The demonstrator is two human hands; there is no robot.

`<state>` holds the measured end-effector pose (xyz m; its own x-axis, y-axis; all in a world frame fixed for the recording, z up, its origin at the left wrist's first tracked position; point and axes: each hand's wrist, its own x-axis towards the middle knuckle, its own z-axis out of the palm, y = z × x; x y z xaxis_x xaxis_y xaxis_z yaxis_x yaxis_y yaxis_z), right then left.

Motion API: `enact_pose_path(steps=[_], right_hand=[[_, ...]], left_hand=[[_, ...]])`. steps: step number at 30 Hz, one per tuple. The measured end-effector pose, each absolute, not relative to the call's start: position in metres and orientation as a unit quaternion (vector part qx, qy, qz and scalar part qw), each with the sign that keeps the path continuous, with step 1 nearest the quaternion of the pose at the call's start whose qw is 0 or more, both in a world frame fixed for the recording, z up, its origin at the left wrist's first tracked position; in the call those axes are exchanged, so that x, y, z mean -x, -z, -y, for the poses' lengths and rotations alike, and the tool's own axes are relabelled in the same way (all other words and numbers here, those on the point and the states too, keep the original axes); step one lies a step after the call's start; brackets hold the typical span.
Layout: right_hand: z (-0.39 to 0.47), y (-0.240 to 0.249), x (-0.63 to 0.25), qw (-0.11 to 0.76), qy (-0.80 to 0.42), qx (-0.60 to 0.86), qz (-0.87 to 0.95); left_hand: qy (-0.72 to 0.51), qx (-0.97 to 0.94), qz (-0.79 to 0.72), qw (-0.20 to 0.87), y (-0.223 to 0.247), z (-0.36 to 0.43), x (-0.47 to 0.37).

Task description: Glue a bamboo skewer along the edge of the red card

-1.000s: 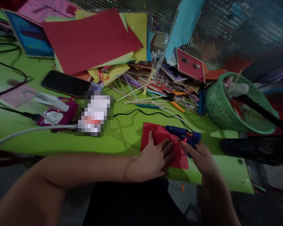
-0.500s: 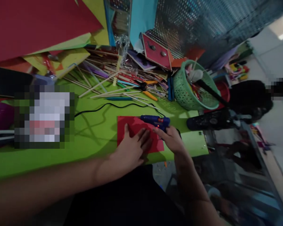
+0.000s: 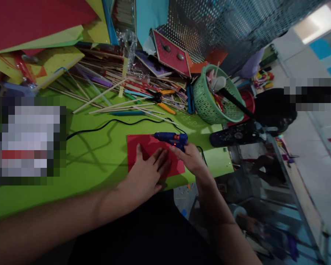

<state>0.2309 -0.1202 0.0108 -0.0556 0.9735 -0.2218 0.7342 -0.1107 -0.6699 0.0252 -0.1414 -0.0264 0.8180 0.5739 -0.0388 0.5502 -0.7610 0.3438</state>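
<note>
A red square sheet [image 3: 134,147] lies near the front edge of the green table [image 3: 91,173]. Flat across it rests my left hand [image 3: 143,171], fingers spread. My right hand [image 3: 191,158] is wrapped round the handle of a blue glue gun [image 3: 169,138], on which a small orange light glows. The gun's nozzle points left, along the sheet's far edge; I cannot tell whether the tip touches the sheet. A black cord [image 3: 99,129] runs behind the sheet across the table.
Thin wooden sticks [image 3: 107,106] and orange-handled pliers [image 3: 165,107] lie beyond the sheet. A green basket [image 3: 212,108] of supplies stands at the back right, beside a black clamp-like stand [image 3: 234,138]. Coloured sheets [image 3: 38,25] are stacked at the back left.
The view has swung a little to the right, so the things on the table appear further left. Both hands keep about the same place on the red sheet and the glue gun.
</note>
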Motion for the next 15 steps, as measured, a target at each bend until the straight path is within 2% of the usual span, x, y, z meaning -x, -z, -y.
enact_pose_path(steps=[15], right_hand=[[0.1209, -0.0067, -0.2349, 0.175, -0.333, 0.665, 0.645]], left_hand=[[-0.016, -0.940, -0.292, 0.174, 0.0275, 0.1401, -0.0261]])
